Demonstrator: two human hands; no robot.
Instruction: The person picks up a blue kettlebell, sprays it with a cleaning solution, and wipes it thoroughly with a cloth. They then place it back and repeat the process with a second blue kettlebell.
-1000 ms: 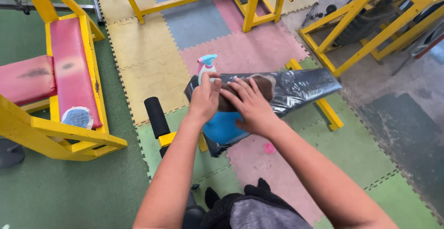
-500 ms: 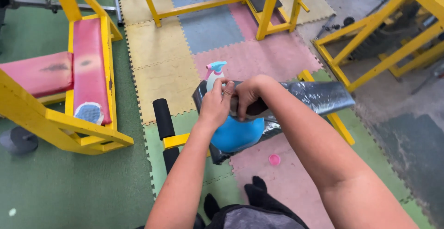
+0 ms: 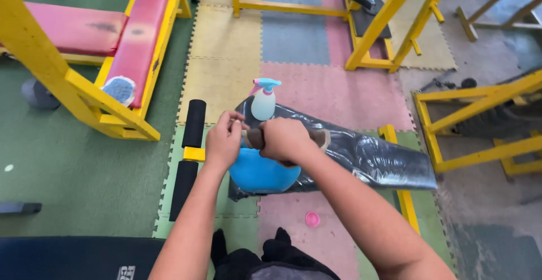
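Observation:
Both my hands hold a brown cloth (image 3: 255,138) over the near end of a black padded bench (image 3: 367,155) wrapped in plastic film. My left hand (image 3: 223,141) pinches the cloth's left end. My right hand (image 3: 284,140) is closed around its middle. Just below the hands a round blue container (image 3: 259,174) sits against the bench. A small spray bottle (image 3: 263,99) with a blue and pink head stands upright on the bench just beyond my hands.
A yellow frame with red pads (image 3: 124,48) stands at the left, more yellow frames at the back (image 3: 384,25) and right (image 3: 480,122). A black foam roller (image 3: 189,155) lies left of my hands. A pink cap (image 3: 312,219) lies on the coloured floor mats.
My hands drew together from lying flat on the bench and closed on the brown cloth. The view tilted, so the bench and the spray bottle sit nearer the middle of the frame.

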